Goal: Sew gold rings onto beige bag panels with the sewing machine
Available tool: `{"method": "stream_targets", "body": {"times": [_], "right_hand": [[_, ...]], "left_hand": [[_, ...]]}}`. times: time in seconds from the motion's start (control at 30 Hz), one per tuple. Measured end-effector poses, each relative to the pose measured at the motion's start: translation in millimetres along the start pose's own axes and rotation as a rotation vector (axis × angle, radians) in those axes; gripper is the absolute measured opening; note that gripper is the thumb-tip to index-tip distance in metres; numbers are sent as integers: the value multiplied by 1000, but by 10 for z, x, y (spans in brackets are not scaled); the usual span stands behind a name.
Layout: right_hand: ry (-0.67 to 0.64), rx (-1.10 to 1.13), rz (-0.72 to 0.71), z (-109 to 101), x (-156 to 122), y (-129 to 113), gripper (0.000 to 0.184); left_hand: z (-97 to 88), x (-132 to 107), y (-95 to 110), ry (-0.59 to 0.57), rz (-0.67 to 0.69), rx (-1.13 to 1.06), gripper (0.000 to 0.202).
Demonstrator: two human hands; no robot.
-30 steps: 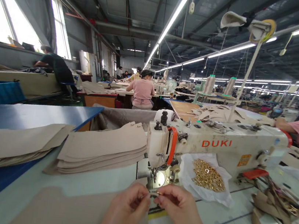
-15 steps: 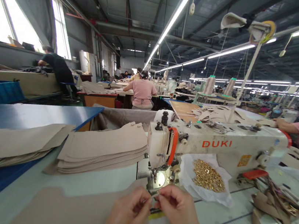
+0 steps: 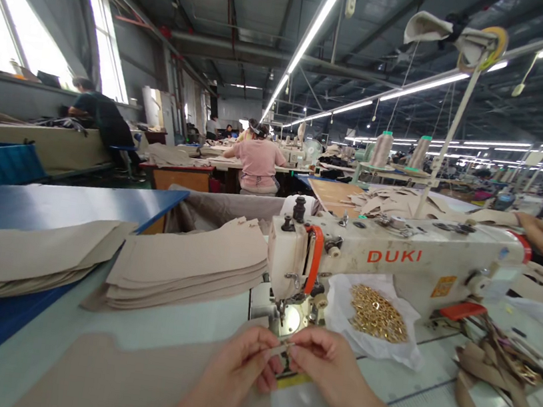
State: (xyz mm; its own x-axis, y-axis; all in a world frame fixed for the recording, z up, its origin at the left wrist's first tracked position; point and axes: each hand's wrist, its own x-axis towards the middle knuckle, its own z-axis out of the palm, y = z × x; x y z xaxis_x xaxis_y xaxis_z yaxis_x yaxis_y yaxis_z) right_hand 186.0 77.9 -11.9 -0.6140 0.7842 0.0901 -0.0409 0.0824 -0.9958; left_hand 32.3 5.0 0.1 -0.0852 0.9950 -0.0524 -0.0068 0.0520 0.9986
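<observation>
Just in front of the needle area of a white sewing machine (image 3: 426,255), my two hands meet over a short beige strap (image 3: 275,351). My left hand (image 3: 240,361) pinches one end between thumb and fingers. At the other end my right hand (image 3: 329,368) has its thumb and fingertips closed on it. A small gold-coloured bit shows between the fingertips, too small to make out. Under my left hand a large beige panel (image 3: 125,378) lies flat on the table. Small gold metal rings (image 3: 377,313) lie heaped on a white cloth (image 3: 338,304) right of the needle.
Stacked beige panels (image 3: 192,263) lie left of the machine, with another stack (image 3: 27,250) on a blue surface. Loose brown straps (image 3: 474,373) hang at the right. A thread stand pole (image 3: 450,134) rises behind the machine. Other people sit at work further back and at the right.
My left hand has turned and its fingers have spread a little, showing more of the beige strap. Both hands have come up slightly. The person at the right has leaned partly out of view.
</observation>
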Motion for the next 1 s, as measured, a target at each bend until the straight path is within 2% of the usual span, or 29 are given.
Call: {"method": "stream_targets", "body": {"times": [0.1,0.23,0.37,0.47,0.67,0.83,1.0], "right_hand": [[-21,35,66,-51,67,-5,18],[-96,80,171,-51,133,-57,23],[-164,125,215,-38,177,-60,27],[-195,173,214,-50,189,-6,32],[-157,259,171,-50,181,74,39],[-148,286,152,-8,188,93,41],[-179,249,146,17,187,118,41]], "left_hand": [[-14,3,-21,-31,-7,-28,38],[-33,-16,-56,-47,-8,-28,31],[-52,-36,-30,-74,-42,-45,30],[-76,-18,9,-63,-88,-90,37],[-112,42,55,69,-234,-260,46],[-41,0,130,31,-290,-320,37],[-22,29,129,9,-290,-221,31]]}}
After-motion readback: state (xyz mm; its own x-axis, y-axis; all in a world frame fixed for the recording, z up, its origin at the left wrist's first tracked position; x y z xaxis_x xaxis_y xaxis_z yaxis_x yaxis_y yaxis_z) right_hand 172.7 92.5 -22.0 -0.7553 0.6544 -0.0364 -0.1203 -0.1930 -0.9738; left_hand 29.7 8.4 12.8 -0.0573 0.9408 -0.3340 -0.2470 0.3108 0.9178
